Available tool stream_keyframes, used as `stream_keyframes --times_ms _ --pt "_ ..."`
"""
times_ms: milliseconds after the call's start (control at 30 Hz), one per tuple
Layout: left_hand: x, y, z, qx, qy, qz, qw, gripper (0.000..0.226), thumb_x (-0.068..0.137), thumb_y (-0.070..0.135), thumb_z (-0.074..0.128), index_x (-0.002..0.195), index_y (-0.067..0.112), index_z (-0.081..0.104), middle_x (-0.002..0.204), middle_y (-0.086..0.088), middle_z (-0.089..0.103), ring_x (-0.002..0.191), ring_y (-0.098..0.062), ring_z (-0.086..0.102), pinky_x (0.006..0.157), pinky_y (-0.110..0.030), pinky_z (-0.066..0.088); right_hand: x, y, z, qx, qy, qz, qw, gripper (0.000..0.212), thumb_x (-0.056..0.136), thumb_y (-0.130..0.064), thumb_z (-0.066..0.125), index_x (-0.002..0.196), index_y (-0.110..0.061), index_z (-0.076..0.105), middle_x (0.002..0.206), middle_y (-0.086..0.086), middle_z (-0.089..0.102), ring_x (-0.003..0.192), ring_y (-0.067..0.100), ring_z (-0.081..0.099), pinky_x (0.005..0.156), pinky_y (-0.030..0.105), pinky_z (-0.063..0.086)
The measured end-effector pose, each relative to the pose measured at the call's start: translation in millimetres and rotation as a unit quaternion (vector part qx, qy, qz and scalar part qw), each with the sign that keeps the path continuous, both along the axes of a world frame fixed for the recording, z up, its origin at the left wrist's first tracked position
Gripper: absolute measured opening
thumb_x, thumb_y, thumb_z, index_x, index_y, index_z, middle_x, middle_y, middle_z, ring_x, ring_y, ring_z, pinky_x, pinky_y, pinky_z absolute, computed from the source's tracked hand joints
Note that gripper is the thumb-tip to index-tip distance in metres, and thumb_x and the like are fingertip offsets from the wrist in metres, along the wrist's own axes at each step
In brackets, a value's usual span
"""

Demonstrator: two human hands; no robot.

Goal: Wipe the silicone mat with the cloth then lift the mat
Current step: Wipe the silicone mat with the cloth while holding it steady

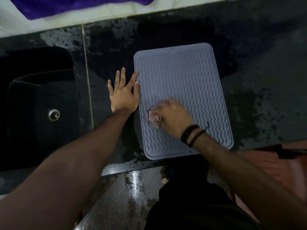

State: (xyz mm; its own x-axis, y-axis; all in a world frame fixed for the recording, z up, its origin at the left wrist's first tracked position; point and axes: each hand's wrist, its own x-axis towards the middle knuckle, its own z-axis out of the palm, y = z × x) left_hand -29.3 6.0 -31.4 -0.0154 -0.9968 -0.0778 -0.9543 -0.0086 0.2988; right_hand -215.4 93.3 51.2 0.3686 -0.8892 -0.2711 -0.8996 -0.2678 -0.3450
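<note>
Meanwhile we pressed our left hand, fingers spread flat, against the silicone mat's left edge on the table; our right hand gripped the cloth on the mat's lower-left area.

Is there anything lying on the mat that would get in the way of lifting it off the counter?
Only the person's own hands. The right hand presses the cloth on the mat, and the left hand lies flat on the counter, fingertips on the mat's left edge. Nothing else sits on it.

Wet dark countertop bears the ribbed silicone mat.
</note>
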Motion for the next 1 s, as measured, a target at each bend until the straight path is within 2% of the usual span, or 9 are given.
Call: stream_keyframes --times_ms 67,100,200,300,467,667,767,900,1000 --pt "0.6 -0.1 -0.7 0.000 -0.003 -0.002 1.000 0.051 0.110 0.049 0.023 0.160 0.041 0.029 0.172 -0.003 0.011 0.159 -0.021 0.003 0.127 -0.054 -0.001 -1.1 -36.8 9.2 -0.021 -0.039 -0.046 0.998 0.019 0.088 -0.020 0.056 0.104 -0.018 0.067 0.110 0.004 0.065 0.108 0.024 0.053 0.093 0.038 0.046" --pt "0.6 0.0 -1.6 0.000 -0.006 -0.001 1.000 0.051 0.110 0.050 0.022 0.160 0.041 0.029 0.172 -0.002 0.011 0.159 -0.020 0.003 0.127 -0.054 -0.001 -0.6 -60.4 11.2 -0.056 -0.039 -0.070 0.995 0.019 0.089 -0.020 0.055 0.105 -0.018 0.067 0.111 0.004 0.064 0.109 0.025 0.053 0.095 0.040 0.046" --pt "0.5 -1.2 -2.9 0.002 0.001 0.002 1.000 0.051 0.109 0.052 0.022 0.159 0.042 0.030 0.172 -0.001 0.012 0.159 -0.019 0.002 0.127 -0.053 -0.002 2.2 -128.8 6.1 -0.143 -0.004 -0.114 0.983 0.033 0.090 -0.015 0.055 0.122 -0.018 0.061 0.123 0.005 0.060 0.120 0.027 0.046 0.098 0.042 0.046" --pt "0.4 -0.8 -4.0 -0.004 0.001 0.004 1.000 0.051 0.109 0.053 0.022 0.159 0.042 0.032 0.172 -0.001 0.013 0.159 -0.020 0.004 0.127 -0.053 -0.002 -2.1 -157.9 -14.1 -0.096 0.025 -0.126 0.987 0.044 0.091 -0.012 0.054 0.135 -0.018 0.053 0.133 0.005 0.054 0.127 0.029 0.039 0.103 0.040 0.042" --pt "-0.3 -1.6 -4.3 0.002 -0.009 0.009 1.000 0.052 0.109 0.053 0.020 0.159 0.043 0.030 0.172 -0.001 0.013 0.159 -0.019 0.003 0.127 -0.052 -0.002 -12.5 -103.3 -36.2 -0.094 -0.012 -0.109 0.989 0.050 0.088 -0.016 0.060 0.137 -0.016 0.053 0.136 0.007 0.055 0.126 0.032 0.042 0.106 0.044 0.039" --pt "-2.3 0.8 0.5 0.007 -0.016 0.008 1.000 0.051 0.110 0.050 0.021 0.159 0.041 0.029 0.172 -0.002 0.013 0.159 -0.021 0.005 0.126 -0.055 0.000 -32.6 24.6 -28.4 -0.064 -0.039 -0.116 0.990 0.051 0.078 -0.001 0.059 0.127 -0.016 0.060 0.131 0.004 0.059 0.125 0.030 0.046 0.101 0.046 0.045" --pt "-1.9 0.5 2.3 0.011 -0.010 0.006 1.000 0.052 0.109 0.052 0.020 0.160 0.040 0.029 0.172 -0.004 0.013 0.159 -0.022 0.004 0.126 -0.056 0.000 -38.7 56.2 -13.9 -0.022 -0.023 -0.098 0.995 0.055 0.075 0.000 0.061 0.127 -0.016 0.061 0.130 0.004 0.060 0.123 0.030 0.046 0.099 0.048 0.046" --pt "-0.3 -1.6 3.4 0.021 -0.013 -0.004 1.000 0.063 0.103 0.069 0.019 0.160 0.042 0.027 0.173 -0.003 0.010 0.159 -0.022 0.002 0.126 -0.054 -0.004 -48.0 26.5 7.9 -0.003 -0.012 -0.099 0.995 0.027 0.087 -0.015 0.059 0.113 -0.019 0.067 0.113 0.004 0.066 0.109 0.025 0.054 0.088 0.042 0.052" --pt "0.8 -1.2 1.8 0.025 -0.021 -0.013 0.999 0.068 0.099 0.076 0.021 0.159 0.045 0.026 0.173 -0.002 0.008 0.159 -0.022 0.001 0.126 -0.053 -0.004 -43.8 -37.7 18.1 -0.095 -0.028 -0.148 0.984 0.018 0.089 -0.021 0.060 0.105 -0.020 0.068 0.110 0.004 0.066 0.107 0.025 0.057 0.089 0.041 0.052"
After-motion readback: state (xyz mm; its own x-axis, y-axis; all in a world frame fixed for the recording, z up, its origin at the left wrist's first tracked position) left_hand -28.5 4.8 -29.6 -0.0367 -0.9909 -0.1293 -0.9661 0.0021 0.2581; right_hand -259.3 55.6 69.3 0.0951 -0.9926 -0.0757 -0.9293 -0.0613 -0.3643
